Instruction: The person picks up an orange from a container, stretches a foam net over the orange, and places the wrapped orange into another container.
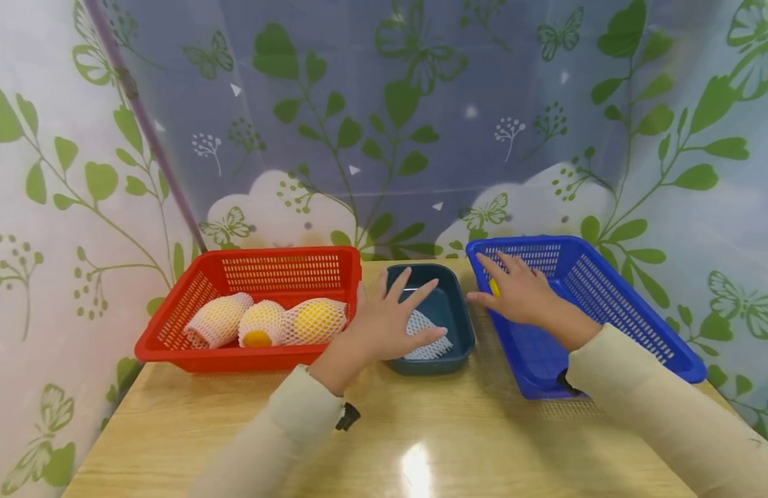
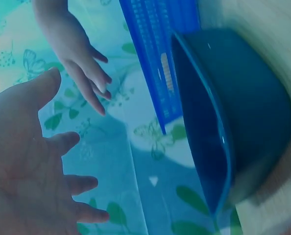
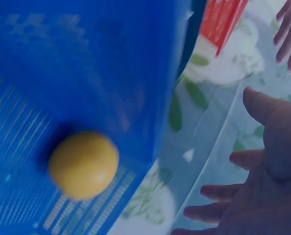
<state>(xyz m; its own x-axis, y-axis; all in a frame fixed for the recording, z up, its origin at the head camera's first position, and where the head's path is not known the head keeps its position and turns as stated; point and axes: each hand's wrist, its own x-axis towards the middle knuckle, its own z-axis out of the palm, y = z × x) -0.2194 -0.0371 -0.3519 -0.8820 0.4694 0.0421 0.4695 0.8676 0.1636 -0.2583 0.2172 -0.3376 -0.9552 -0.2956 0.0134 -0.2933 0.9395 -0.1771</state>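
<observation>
My left hand [image 1: 386, 324], fingers spread and holding nothing, is over the dark teal bin [image 1: 461, 304]. A white foam fruit net [image 1: 428, 339] lies in that bin, partly behind the hand. Over the left side of the blue basket [image 1: 583, 294], my right hand [image 1: 522, 290] has its fingers apart, also with nothing in it. One bare yellow fruit [image 3: 84, 165] rests inside the blue basket, mostly hidden by the right hand in the head view. In the left wrist view both palms appear free, left hand [image 2: 28, 161] nearer the camera.
At the left a red basket [image 1: 265, 356] holds yellow fruits [image 1: 320, 319] in white foam nets. All three containers stand in a row on a wooden table [image 1: 458, 436]. Behind them hangs a leaf-patterned curtain [image 1: 371, 138], with a thin pole [image 1: 150, 131] at the left.
</observation>
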